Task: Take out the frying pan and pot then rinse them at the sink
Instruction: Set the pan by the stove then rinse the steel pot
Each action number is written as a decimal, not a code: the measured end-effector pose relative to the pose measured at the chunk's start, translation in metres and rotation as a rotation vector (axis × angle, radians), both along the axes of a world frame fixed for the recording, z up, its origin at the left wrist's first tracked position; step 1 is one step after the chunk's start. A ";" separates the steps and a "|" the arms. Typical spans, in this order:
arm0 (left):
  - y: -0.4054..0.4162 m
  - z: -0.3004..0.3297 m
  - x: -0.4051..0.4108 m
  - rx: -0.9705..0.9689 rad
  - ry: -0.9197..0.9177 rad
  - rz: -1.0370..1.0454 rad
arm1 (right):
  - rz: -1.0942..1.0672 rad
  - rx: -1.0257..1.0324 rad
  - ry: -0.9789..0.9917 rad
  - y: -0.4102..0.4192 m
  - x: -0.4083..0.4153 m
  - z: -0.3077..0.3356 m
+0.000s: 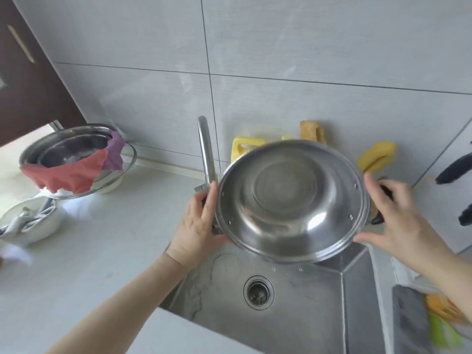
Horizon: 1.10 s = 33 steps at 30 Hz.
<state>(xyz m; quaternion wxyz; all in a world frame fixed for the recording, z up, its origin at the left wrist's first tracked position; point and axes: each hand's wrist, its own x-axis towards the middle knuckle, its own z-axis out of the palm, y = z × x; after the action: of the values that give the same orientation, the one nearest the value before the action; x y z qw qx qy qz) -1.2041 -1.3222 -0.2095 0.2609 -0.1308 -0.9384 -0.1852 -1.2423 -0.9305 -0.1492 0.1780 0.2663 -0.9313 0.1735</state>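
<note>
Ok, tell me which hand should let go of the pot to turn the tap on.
Left, probably. The left hand grips the pot at the handle right beside the faucet, whose base sits just above its fingers. The right hand holds the far handle, with the whole pot between it and the faucet.

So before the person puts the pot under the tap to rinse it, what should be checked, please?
1. Both handles gripped: left hand and right hand each hold one on the pot: ok.
2. Pot above the sink: ok.
3. Pot empty: ok.
4. Drain unblocked: ok.
5. Water running from faucet: none visible, not ok.
6. Pot under the spout: cannot tell.
</note>
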 end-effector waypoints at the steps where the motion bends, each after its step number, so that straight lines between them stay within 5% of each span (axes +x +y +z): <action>1: 0.002 -0.014 0.002 0.009 -0.093 -0.008 | 0.001 0.020 -0.120 0.002 -0.004 -0.009; 7: -0.006 -0.062 0.003 0.077 -0.729 -0.077 | 0.004 0.095 -0.688 -0.004 -0.025 -0.061; 18: -0.110 -0.015 -0.022 -0.062 -1.315 -0.086 | 0.174 0.044 -1.208 -0.095 -0.048 -0.118; 24: -0.145 0.026 -0.031 -0.238 -1.226 -0.002 | 0.110 -0.177 -1.154 -0.138 -0.014 -0.142; 29: -0.149 0.021 -0.027 -0.379 -0.829 0.043 | 0.036 -0.373 -0.819 -0.161 0.010 -0.144; 33: -0.143 -0.016 -0.020 -0.274 -0.730 0.119 | 0.019 -0.304 -0.692 -0.149 -0.006 -0.121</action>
<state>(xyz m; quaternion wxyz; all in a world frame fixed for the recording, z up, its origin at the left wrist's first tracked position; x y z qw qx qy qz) -1.2243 -1.4652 -0.2251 -0.0997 -0.0353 -0.9914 -0.0770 -1.2487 -1.0796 -0.2699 -0.1113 0.1712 -0.8975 0.3910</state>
